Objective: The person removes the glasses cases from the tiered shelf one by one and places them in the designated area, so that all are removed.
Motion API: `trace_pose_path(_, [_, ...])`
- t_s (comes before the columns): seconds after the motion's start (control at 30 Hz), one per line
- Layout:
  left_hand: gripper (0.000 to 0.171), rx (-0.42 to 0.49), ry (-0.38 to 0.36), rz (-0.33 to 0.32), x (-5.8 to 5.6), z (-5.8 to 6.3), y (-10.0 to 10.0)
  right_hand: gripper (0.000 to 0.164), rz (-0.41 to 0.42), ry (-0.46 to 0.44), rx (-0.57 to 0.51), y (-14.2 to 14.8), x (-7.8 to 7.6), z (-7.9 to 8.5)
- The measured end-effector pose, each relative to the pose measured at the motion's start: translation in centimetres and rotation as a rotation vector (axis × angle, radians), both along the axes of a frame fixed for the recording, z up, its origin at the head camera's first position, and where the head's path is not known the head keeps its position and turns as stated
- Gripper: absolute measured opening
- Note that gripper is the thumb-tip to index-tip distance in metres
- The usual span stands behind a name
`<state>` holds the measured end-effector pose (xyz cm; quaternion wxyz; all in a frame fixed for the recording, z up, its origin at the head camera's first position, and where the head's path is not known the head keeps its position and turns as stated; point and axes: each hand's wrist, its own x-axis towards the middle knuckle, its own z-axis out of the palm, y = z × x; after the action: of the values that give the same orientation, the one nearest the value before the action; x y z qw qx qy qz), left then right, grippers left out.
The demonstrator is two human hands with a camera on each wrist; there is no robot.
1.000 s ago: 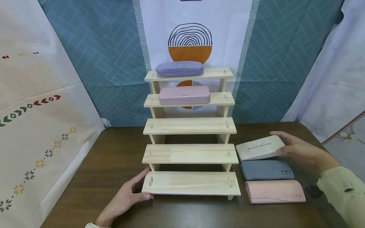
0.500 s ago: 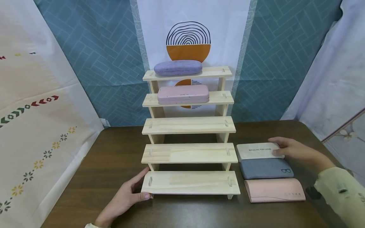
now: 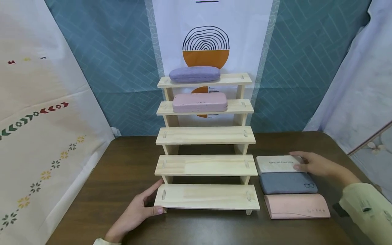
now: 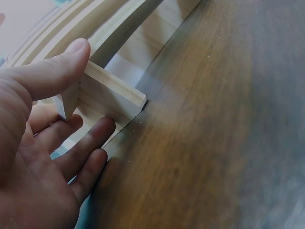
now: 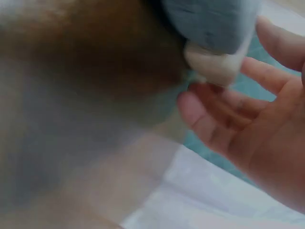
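Observation:
A pale wooden step rack (image 3: pixel 205 135) stands in the middle of the head view. My left hand (image 3: pixel 136 212) grips its lowest step at the left end; in the left wrist view the thumb lies over the board edge and the fingers reach along the side panel (image 4: pixel 114 93). On the right, a white glasses case (image 3: pixel 277 166) printed "REFUELING FOR CHINA" lies flat, and my right hand (image 3: pixel 318 166) holds its right end between thumb and fingers. Directly in front of it lies a blue-grey glasses case (image 3: pixel 284 183), then a pink glasses case (image 3: pixel 294 207).
On the rack's top step rests a purple glasses case (image 3: pixel 194 74), with a mauve case (image 3: pixel 200 102) one step lower. The brown table (image 3: pixel 202 229) carries everything. A teal curtain (image 3: pixel 122 68) hangs behind, and white cloths (image 3: pixel 73 143) flank both sides.
The white case was tilted at an angle; it has come down level, lined up behind the blue-grey case, with my right hand moving along. My left hand keeps its place on the rack.

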<state>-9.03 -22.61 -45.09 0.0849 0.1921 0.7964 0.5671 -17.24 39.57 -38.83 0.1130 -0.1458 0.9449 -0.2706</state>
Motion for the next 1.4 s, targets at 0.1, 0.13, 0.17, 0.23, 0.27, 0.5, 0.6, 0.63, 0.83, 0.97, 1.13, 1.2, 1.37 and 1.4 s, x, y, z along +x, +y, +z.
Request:
trace_pose_path(0.1, [0.087,-0.014,0.001,0.0,-0.1,0.1,0.1,0.064,-0.011,0.044,0.057,-0.2,0.0,0.7])
trace_pose_path(0.13, [0.087,-0.015,0.002,0.0,-0.1,0.1,0.1,0.063,-0.016,0.067,0.076,-0.3,0.0,1.2])
trace_pose_path(0.17, [0.087,-0.018,0.004,0.0,-0.1,0.2,0.1,0.063,-0.023,0.092,0.095,-0.5,-0.1,1.8])
trace_pose_path(0.23, [0.087,-0.017,0.008,-0.005,-0.1,0.1,0.1,0.059,-0.041,0.157,0.109,-1.1,-0.4,3.4])
trace_pose_path(0.27, [0.087,-0.012,0.007,-0.006,-0.1,0.1,0.1,0.057,-0.049,0.182,0.093,-1.6,-0.4,4.4])
trace_pose_path(0.5, [0.086,0.008,0.014,0.0,0.1,-0.1,0.0,0.042,-0.104,0.422,-0.106,-7.4,-1.2,12.1])
trace_pose_path(0.6, [0.085,0.004,0.023,-0.002,0.1,-0.2,-0.1,0.042,-0.111,0.444,-0.152,-10.1,-1.5,14.3])
trace_pose_path(0.63, [0.085,0.007,0.025,-0.007,0.1,-0.2,-0.2,0.042,-0.108,0.439,-0.17,-11.0,-1.7,14.9])
trace_pose_path(0.83, [0.085,0.006,0.025,-0.027,0.1,-0.2,-0.1,0.042,-0.036,0.398,-0.244,-15.8,-3.3,17.6])
trace_pose_path(0.97, [0.085,-0.008,0.026,-0.016,0.1,-0.3,-0.1,0.046,0.034,0.362,-0.229,-18.2,-5.1,18.4])
trace_pose_path(1.13, [0.085,-0.012,0.027,-0.017,0.1,-0.5,-0.1,0.06,0.076,0.269,-0.18,-20.6,-7.4,18.6])
trace_pose_path(1.2, [0.085,-0.009,0.028,-0.02,0.2,-0.5,-0.1,0.066,0.082,0.237,-0.161,-21.5,-8.3,18.5])
trace_pose_path(1.37, [0.086,-0.019,0.02,-0.009,0.1,-0.2,-0.1,0.073,0.126,0.208,-0.129,-22.8,-9.9,18.3])
trace_pose_path(1.4, [0.086,-0.026,0.018,-0.003,0.1,-0.1,-0.1,0.075,0.134,0.204,-0.121,-22.9,-10.1,18.3])
